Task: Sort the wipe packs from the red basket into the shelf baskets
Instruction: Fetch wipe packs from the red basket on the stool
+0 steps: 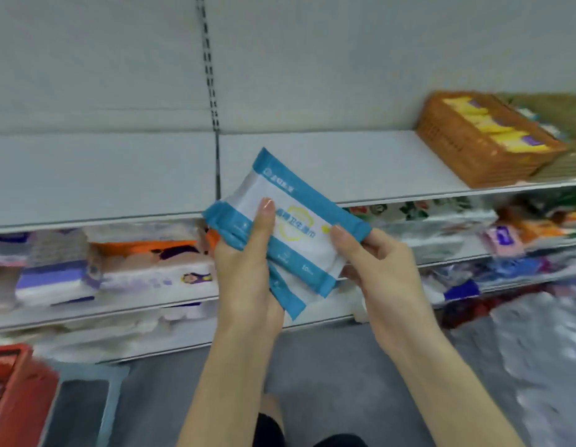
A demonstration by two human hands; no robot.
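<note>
A person standing at a store shelf holds 2 blue-and-white wipe packs in both hands at chest height, in front of the shelf edge. The top wipe pack [299, 227] lies face up with its long axis running diagonally from upper left to lower right. A second pack [288, 295] of the same colours is stacked beneath it and shows only at the lower edge.

The left hand [244, 266] is clamped on the stack, thumb pressed across the top pack's face and fingers curled underneath. The right hand [380, 266] pinches the lower right end, thumb on top.

The orange basket [448, 146] sits on the upper shelf [344, 162], up and to the right of the packs and well apart from them. It is nearer the right hand and holds a row of yellow packs [493, 127]. Just beside it at the far right is a green basket [558, 108], its contents too blurred to tell.

The red basket [22, 391] stands low at the left edge of the view, well apart from both hands, its inside mostly out of view. The lower shelves [135, 269] carry blurred tissue packages.

Neither held pack has yet reached a shelf basket. The next move likely calls for a reach up and rightward, led by the right hand.
</note>
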